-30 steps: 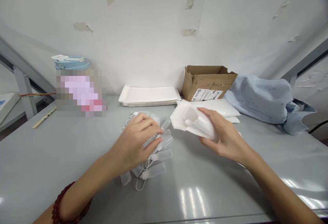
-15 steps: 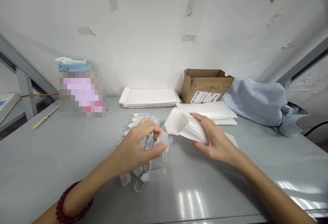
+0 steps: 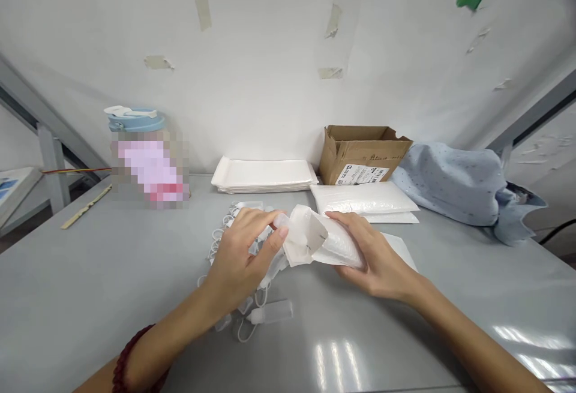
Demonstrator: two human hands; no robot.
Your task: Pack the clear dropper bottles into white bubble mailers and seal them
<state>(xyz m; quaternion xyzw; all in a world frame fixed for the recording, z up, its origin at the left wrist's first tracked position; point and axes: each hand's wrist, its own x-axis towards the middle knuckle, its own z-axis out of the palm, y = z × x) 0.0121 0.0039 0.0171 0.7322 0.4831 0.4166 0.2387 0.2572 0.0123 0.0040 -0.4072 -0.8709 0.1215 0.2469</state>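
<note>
Between its thumb and fingers my left hand [image 3: 249,249] pinches a small translucent bottle [image 3: 282,221], of which only the rounded end shows, right beside the open mouth of a white bubble mailer [image 3: 339,243]. My right hand [image 3: 375,255] is wrapped round that mailer and squeezes it so the mouth gapes toward the left; its flap [image 3: 299,231] hangs out on the left. Several clear bottles with white looped caps lie under and around my left hand, among them one bottle [image 3: 274,311] lying on its side nearer the front.
A stack of flat white mailers [image 3: 265,174] lies by the wall. Right of it stand an open cardboard box [image 3: 360,150] and filled-looking mailers [image 3: 364,197]. A light blue cloth [image 3: 450,180] is at the right, a blue-lidded container [image 3: 135,120] at the left, near a thin strip [image 3: 85,206].
My left hand has moved up with the bottle, to the mailer's mouth. The mailer has turned slightly, and its flap now sits lower, beside the bottle's end.
</note>
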